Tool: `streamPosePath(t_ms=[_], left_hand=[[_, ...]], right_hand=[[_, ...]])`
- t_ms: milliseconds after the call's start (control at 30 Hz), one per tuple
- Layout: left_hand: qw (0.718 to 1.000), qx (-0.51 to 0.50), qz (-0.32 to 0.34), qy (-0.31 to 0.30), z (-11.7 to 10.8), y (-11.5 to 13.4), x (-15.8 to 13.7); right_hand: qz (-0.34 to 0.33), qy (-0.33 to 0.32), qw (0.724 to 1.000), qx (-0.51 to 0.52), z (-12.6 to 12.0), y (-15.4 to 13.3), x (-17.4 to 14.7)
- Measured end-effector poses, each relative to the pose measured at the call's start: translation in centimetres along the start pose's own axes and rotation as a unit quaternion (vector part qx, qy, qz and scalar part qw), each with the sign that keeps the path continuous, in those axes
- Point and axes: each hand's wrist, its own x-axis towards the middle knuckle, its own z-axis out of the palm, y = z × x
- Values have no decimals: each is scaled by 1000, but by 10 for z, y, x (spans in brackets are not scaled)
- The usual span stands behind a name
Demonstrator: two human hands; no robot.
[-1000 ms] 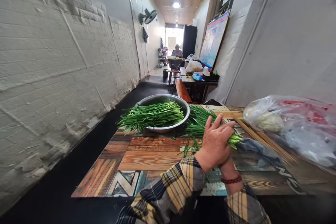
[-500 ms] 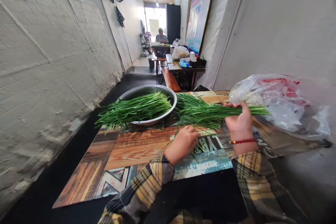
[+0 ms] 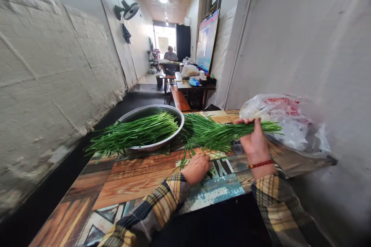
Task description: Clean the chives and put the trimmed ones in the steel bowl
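The bunch [image 3: 224, 132], slender and green, lies nearly level in the right grip [image 3: 253, 141], paler stem ends [image 3: 271, 126] pointing right, leaves fanned left. Loose blades [image 3: 183, 159] lie on the counter [image 3: 130, 183] by the left grip [image 3: 198, 168].

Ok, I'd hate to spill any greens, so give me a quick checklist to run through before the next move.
1. Right hand gripping the green bunch: ok, thumb and fingers around it.
2. Left hand free of leaves: cannot tell, its palm is hidden.
3. Bowl upright on the tabletop: ok.
4. Greens in the bowl all within its rim: not ok, leaves hang over the left side.
5. Tabletop free of stray leaves: not ok, some lie beside the left hand.
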Motion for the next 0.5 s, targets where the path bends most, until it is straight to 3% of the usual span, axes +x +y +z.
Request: streamPosePath(t_ms=[100, 167, 267, 367, 500], left_hand=[[999, -14, -19, 39, -10, -6, 2], [990, -61, -65, 107, -26, -17, 4], [939, -195, -123, 257, -64, -37, 12], [896, -256, -110, 346, -106, -43, 30], [889, -240, -75, 384, -140, -32, 55]], right_hand=[[-22, 2, 1000, -9, -1, -4, 2], [-43, 1, 999, -34, -1, -4, 4], [-67, -22, 991, -110, 3, 3, 2], [-68, -80, 972, -210, 16, 21, -7], [-77, -162, 938, -298, 36, 45, -20]])
